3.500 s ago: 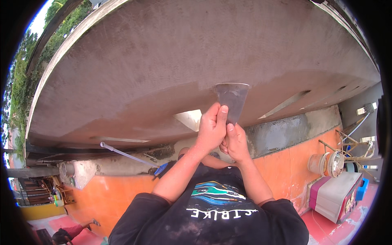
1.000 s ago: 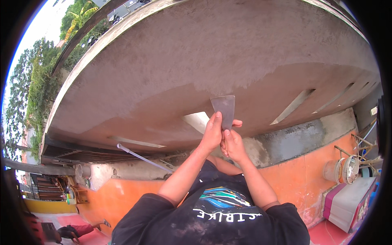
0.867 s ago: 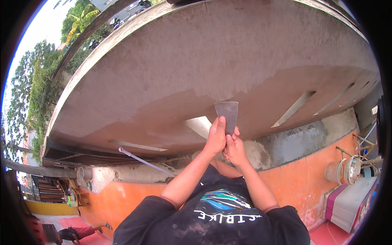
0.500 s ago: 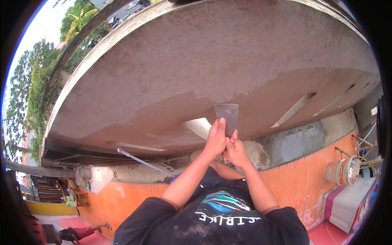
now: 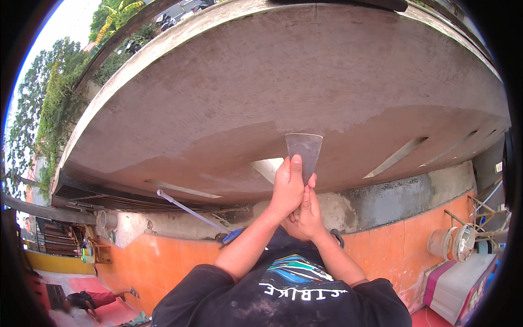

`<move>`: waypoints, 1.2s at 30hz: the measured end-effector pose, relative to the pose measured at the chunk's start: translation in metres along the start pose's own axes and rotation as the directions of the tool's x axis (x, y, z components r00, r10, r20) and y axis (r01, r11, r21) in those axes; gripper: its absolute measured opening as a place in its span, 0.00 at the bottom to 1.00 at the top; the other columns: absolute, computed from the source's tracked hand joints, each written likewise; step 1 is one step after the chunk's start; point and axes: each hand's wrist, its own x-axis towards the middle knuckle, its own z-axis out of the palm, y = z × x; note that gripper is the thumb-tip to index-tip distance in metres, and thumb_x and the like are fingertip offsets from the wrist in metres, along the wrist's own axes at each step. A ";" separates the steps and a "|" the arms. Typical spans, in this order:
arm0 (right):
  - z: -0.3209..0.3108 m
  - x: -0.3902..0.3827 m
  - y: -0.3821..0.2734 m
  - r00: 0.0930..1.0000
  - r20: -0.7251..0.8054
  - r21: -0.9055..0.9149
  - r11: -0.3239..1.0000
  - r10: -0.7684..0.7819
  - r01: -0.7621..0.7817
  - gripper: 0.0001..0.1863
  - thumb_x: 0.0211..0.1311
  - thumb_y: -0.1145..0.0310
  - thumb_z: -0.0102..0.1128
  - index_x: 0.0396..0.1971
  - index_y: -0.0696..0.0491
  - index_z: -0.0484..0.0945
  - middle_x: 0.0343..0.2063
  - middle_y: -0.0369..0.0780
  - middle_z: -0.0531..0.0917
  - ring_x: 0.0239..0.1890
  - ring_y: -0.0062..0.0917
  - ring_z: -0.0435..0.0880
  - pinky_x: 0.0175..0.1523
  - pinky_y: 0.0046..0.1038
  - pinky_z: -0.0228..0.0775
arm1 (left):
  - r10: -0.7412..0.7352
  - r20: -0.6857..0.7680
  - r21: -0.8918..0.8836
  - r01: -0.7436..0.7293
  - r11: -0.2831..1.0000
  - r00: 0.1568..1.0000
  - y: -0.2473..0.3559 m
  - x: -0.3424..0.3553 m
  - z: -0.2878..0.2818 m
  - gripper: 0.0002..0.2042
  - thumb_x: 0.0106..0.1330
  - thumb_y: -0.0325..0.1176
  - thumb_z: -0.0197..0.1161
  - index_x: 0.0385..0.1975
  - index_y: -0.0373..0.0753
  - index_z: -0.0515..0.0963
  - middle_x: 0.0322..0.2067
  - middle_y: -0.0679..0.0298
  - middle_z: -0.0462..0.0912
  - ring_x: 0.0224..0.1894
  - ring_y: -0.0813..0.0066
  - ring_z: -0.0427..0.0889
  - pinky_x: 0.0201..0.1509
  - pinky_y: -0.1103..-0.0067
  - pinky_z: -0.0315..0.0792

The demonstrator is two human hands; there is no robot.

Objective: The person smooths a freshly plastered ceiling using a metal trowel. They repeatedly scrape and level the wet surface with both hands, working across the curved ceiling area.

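Note:
A scraper (image 5: 304, 150) with a wide, flat metal blade points away from me, its blade in front of a large grey-brown wall (image 5: 229, 92). My left hand (image 5: 287, 184) is closed round it, the thumb lying along the lower blade. Just below and to the right, my right hand (image 5: 309, 216) is closed as well, pressed against the left hand at the handle end. The handle itself is hidden by my fingers. The wall's lower part is darker than its upper part, with an uneven border between them.
Slots such as the one at right (image 5: 396, 157) cut through the wall. A pale pole (image 5: 188, 209) leans at left over the orange floor (image 5: 180, 267). Buckets (image 5: 463, 240) and a covered table (image 5: 457, 289) stand at right. Another person (image 5: 98, 300) is at lower left.
My view has tilted slightly, bringing more of a dark object at the wall's top edge into sight. Both hands still hold the scraper, its blade a little higher in the picture.

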 end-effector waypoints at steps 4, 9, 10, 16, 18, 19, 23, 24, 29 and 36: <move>0.006 -0.002 0.000 0.998 -0.043 -0.018 0.998 -0.053 0.052 0.25 0.78 0.50 0.29 0.61 0.55 0.57 0.26 0.30 0.70 0.19 0.10 0.65 0.23 0.14 0.57 | -0.006 0.003 0.005 0.006 1.000 1.000 -0.001 0.001 0.004 0.21 0.78 0.50 0.39 0.33 0.37 0.66 0.18 0.68 0.73 0.18 0.86 0.68 0.23 0.84 0.66; 0.027 0.017 -0.016 0.991 -0.071 -0.042 0.993 -0.116 0.113 0.25 0.77 0.48 0.31 0.55 0.55 0.62 0.28 0.30 0.71 0.21 0.10 0.67 0.24 0.14 0.58 | 0.073 0.010 -0.008 -0.073 0.997 0.997 0.027 0.010 0.002 0.21 0.78 0.51 0.40 0.33 0.37 0.66 0.18 0.68 0.73 0.18 0.86 0.68 0.22 0.85 0.65; 0.030 0.031 -0.022 0.981 -0.106 -0.137 0.980 -0.160 0.145 0.27 0.76 0.46 0.30 0.54 0.55 0.63 0.25 0.31 0.72 0.19 0.10 0.67 0.22 0.15 0.58 | 0.157 0.010 -0.016 -0.156 0.988 0.988 0.039 0.019 -0.001 0.22 0.78 0.51 0.39 0.33 0.37 0.66 0.18 0.68 0.73 0.18 0.86 0.68 0.22 0.85 0.65; 0.026 0.030 -0.052 0.984 -0.034 -0.200 0.966 -0.174 0.164 0.29 0.73 0.41 0.33 0.51 0.55 0.63 0.21 0.32 0.72 0.15 0.10 0.67 0.19 0.15 0.57 | 0.169 0.070 -0.085 -0.163 0.983 0.983 0.071 0.014 0.008 0.21 0.78 0.51 0.39 0.35 0.36 0.66 0.19 0.68 0.73 0.18 0.87 0.67 0.22 0.85 0.66; 0.019 0.010 -0.043 0.989 -0.003 -0.091 0.985 -0.148 0.147 0.27 0.75 0.45 0.36 0.54 0.56 0.63 0.27 0.32 0.73 0.19 0.10 0.69 0.21 0.15 0.58 | 0.057 0.066 -0.113 -0.049 0.992 0.996 0.054 0.003 0.015 0.22 0.78 0.52 0.39 0.34 0.37 0.66 0.19 0.67 0.73 0.18 0.87 0.68 0.22 0.85 0.65; 0.013 0.004 -0.036 0.982 0.057 -0.038 0.983 -0.178 0.180 0.26 0.75 0.46 0.36 0.54 0.56 0.62 0.28 0.32 0.74 0.19 0.10 0.69 0.21 0.15 0.59 | 0.020 0.078 -0.116 -0.011 0.993 0.997 0.042 0.000 0.016 0.22 0.78 0.53 0.38 0.34 0.37 0.66 0.20 0.67 0.74 0.18 0.86 0.68 0.22 0.85 0.65; -0.005 -0.011 -0.013 0.999 -0.034 -0.095 0.995 -0.029 0.025 0.26 0.76 0.47 0.35 0.54 0.56 0.62 0.26 0.33 0.75 0.18 0.11 0.69 0.21 0.16 0.58 | -0.061 0.049 -0.096 0.066 0.993 0.997 0.006 -0.003 0.013 0.23 0.77 0.54 0.38 0.33 0.37 0.66 0.20 0.66 0.74 0.19 0.85 0.68 0.22 0.85 0.65; -0.006 -0.011 -0.010 0.998 -0.061 -0.079 0.997 -0.012 0.007 0.26 0.76 0.47 0.34 0.54 0.56 0.62 0.25 0.33 0.74 0.17 0.12 0.68 0.21 0.16 0.58 | -0.072 0.048 -0.096 0.076 0.992 0.996 0.002 -0.003 0.012 0.23 0.77 0.54 0.38 0.33 0.37 0.65 0.20 0.66 0.74 0.18 0.85 0.68 0.22 0.84 0.65; 0.002 -0.004 -0.014 0.996 -0.088 -0.043 0.999 -0.007 0.003 0.25 0.77 0.48 0.33 0.52 0.56 0.64 0.23 0.33 0.73 0.16 0.12 0.67 0.20 0.16 0.58 | -0.042 0.056 -0.060 0.045 0.997 0.998 0.007 0.003 0.008 0.23 0.78 0.53 0.38 0.32 0.37 0.65 0.19 0.66 0.74 0.18 0.85 0.68 0.22 0.84 0.65; 0.018 0.006 -0.025 0.992 -0.116 -0.061 0.998 -0.039 0.032 0.21 0.78 0.50 0.32 0.46 0.54 0.65 0.22 0.31 0.71 0.16 0.11 0.66 0.20 0.17 0.56 | -0.031 0.047 -0.053 0.034 0.998 0.998 0.024 0.009 0.009 0.22 0.78 0.52 0.39 0.33 0.37 0.67 0.18 0.67 0.73 0.18 0.86 0.68 0.22 0.84 0.65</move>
